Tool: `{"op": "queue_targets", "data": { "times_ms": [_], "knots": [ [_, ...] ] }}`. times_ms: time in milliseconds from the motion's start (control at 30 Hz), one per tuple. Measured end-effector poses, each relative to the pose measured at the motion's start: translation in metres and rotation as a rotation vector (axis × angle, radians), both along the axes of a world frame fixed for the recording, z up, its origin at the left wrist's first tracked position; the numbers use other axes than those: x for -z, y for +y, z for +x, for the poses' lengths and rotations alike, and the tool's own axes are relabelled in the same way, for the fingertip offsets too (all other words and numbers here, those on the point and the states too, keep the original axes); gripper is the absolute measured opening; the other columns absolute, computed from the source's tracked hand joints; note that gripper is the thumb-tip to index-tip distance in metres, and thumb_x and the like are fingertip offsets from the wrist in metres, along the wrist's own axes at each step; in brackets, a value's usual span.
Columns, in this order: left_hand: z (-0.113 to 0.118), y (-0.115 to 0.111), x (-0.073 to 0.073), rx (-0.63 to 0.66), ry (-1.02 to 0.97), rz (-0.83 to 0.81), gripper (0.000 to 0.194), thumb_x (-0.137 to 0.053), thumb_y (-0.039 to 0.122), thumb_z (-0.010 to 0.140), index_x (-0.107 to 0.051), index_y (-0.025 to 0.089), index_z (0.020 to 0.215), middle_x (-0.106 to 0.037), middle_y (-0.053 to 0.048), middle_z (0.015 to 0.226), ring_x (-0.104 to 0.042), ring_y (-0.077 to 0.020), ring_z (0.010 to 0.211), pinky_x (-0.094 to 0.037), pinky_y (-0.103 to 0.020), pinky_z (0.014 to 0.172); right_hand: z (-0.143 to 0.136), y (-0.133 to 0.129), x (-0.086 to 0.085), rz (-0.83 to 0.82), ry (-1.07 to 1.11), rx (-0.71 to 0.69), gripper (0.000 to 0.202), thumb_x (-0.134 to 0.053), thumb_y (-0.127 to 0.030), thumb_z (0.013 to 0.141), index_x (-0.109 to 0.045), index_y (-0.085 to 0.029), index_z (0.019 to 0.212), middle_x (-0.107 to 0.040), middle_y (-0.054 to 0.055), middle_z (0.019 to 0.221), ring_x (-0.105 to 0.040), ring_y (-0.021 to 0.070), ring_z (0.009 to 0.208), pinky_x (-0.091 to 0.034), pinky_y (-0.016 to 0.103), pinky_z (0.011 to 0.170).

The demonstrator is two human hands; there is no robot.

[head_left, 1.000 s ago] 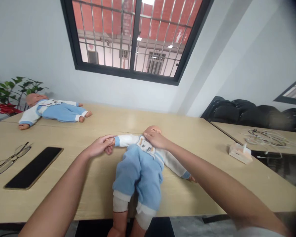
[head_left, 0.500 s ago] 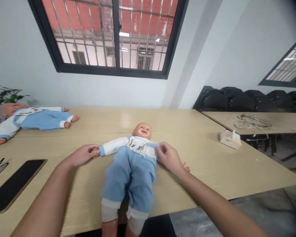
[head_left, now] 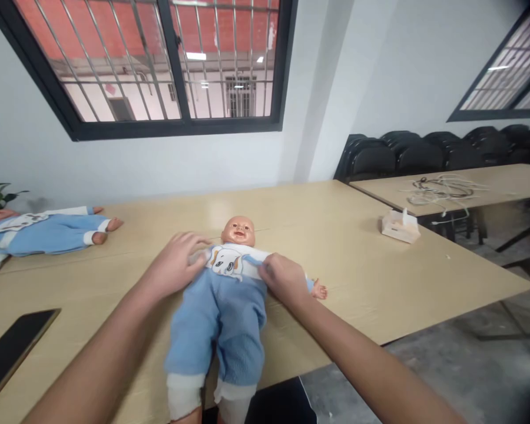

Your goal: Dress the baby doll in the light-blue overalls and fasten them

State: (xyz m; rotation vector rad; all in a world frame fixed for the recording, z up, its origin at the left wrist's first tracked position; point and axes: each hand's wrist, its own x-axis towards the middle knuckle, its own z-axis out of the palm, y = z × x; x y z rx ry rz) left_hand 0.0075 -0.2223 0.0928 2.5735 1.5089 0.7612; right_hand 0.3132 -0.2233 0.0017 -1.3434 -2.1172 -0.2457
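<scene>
Two bare hands at work on one bald plastic baby doll in a white top and light-blue knit trousers with white cuffs (head_left: 221,294), which we take as our landmark. It lies face-up on the pale wood-grain table (head_left: 357,282), head pointing away from us, feet out of view.

Left hand (head_left: 176,262): we have it at the doll's shoulder on our left, fingers bent over the edge of the white top and touching it; the arm on that side is hidden. We cannot tell whether the cloth is gripped.

Right hand (head_left: 287,277): fingers curled and closed on the cloth at the opposite side of the chest, near the blue trim. Past this hand we note the doll's small moulded hand (head_left: 319,288), palm showing.

Surroundings, relative to the doll: a second, similarly dressed doll (head_left: 55,232) lies well to the left; a flat black slab-shaped phone (head_left: 13,347) is left and nearer us. To the right, well apart, we record a pale box with a white tissue sticking up (head_left: 400,227); beyond that, tangled white and dark cables (head_left: 439,189) and black chairs (head_left: 419,154).
</scene>
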Motion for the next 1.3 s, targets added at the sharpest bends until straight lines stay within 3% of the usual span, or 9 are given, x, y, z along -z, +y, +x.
{"op": "queue_targets", "data": {
  "times_ms": [133,267,467,567,833,933,1067,1167,1300],
  "knots": [
    [0.073,0.02,-0.01,0.339,0.132,-0.058,0.049,-0.065,0.036,0.092,-0.06,0.026,0.139,-0.062,-0.008,0.144,-0.053,-0.0289,0.134,-0.037,-0.042,0.114,0.001,-0.002,-0.002,-0.065,0.086,-0.018,0.019,-0.056,-0.032,0.097,-0.068,-0.019,0.093,-0.07,0.007,0.081,-0.061,0.0204,0.076,-0.036,0.029,0.069],
    [0.098,0.042,-0.001,0.523,0.278,-0.039,0.019,-0.063,0.026,0.094,-0.075,0.027,0.109,-0.077,-0.004,0.112,-0.064,-0.0264,0.116,-0.039,-0.04,0.108,0.002,-0.009,-0.007,-0.138,0.171,0.003,0.011,-0.061,-0.028,0.093,-0.067,-0.02,0.091,-0.066,0.004,0.077,-0.058,0.0191,0.072,-0.035,0.028,0.068],
    [0.095,0.046,0.013,0.427,0.221,0.26,0.012,-0.061,0.02,0.093,-0.072,0.022,0.099,-0.075,-0.007,0.1,-0.066,-0.0253,0.102,-0.043,-0.039,0.099,0.0,-0.022,-0.012,-0.265,0.201,-0.029,0.016,-0.062,-0.022,0.088,-0.065,-0.022,0.104,-0.064,-0.001,0.079,-0.054,0.016,0.067,-0.031,0.027,0.063],
    [0.094,0.042,0.019,0.407,0.226,0.323,0.008,-0.06,0.02,0.093,-0.067,0.02,0.095,-0.072,-0.007,0.096,-0.065,-0.025,0.1,-0.045,-0.039,0.096,-0.003,-0.024,-0.011,-0.298,0.176,0.01,0.011,-0.061,-0.017,0.083,-0.064,-0.022,0.092,-0.062,-0.002,0.075,-0.05,0.0146,0.065,-0.026,0.027,0.06],
    [0.085,0.039,0.022,0.303,0.168,-0.031,0.021,-0.069,0.025,0.083,-0.062,0.024,0.103,-0.072,-0.003,0.101,-0.067,-0.0237,0.093,-0.049,-0.032,0.076,-0.008,-0.032,-0.005,-0.127,0.054,0.36,0.009,-0.06,-0.02,0.081,-0.062,-0.02,0.072,-0.063,0.004,0.067,-0.048,0.0166,0.061,-0.016,0.032,0.058],
    [0.082,0.039,0.022,0.363,0.14,-0.038,0.027,-0.067,0.023,0.082,-0.064,0.023,0.109,-0.072,-0.005,0.11,-0.066,-0.0253,0.106,-0.05,-0.035,0.088,-0.007,-0.035,-0.004,-0.052,0.01,0.353,0.009,-0.06,-0.02,0.08,-0.062,-0.019,0.07,-0.063,0.005,0.066,-0.049,0.0173,0.062,-0.017,0.032,0.058],
    [0.081,0.036,0.019,0.43,0.168,-0.002,0.015,-0.063,0.022,0.085,-0.069,0.024,0.099,-0.071,-0.005,0.105,-0.062,-0.0276,0.111,-0.046,-0.04,0.098,-0.008,-0.045,0.001,0.04,-0.043,0.252,0.01,-0.058,-0.016,0.078,-0.059,-0.02,0.068,-0.063,0.005,0.066,-0.05,0.0176,0.064,-0.021,0.033,0.061],
    [0.081,0.031,0.016,0.45,0.148,-0.007,0.012,-0.062,0.021,0.084,-0.067,0.023,0.094,-0.07,-0.004,0.1,-0.062,-0.0264,0.107,-0.047,-0.038,0.094,-0.007,-0.056,0.002,0.055,-0.037,0.204,0.014,-0.058,-0.014,0.081,-0.057,-0.02,0.068,-0.061,0.004,0.066,-0.051,0.0179,0.066,-0.026,0.032,0.063],
    [0.081,0.026,0.014,0.416,0.127,-0.018,0.014,-0.058,0.018,0.085,-0.065,0.023,0.097,-0.071,-0.003,0.095,-0.066,-0.0229,0.094,-0.048,-0.033,0.08,0.013,-0.069,0.0,0.026,0.068,0.191,0.018,-0.056,-0.029,0.095,-0.059,-0.02,0.079,-0.064,0.007,0.079,-0.057,0.0228,0.081,-0.038,0.034,0.076]
  ]
}}
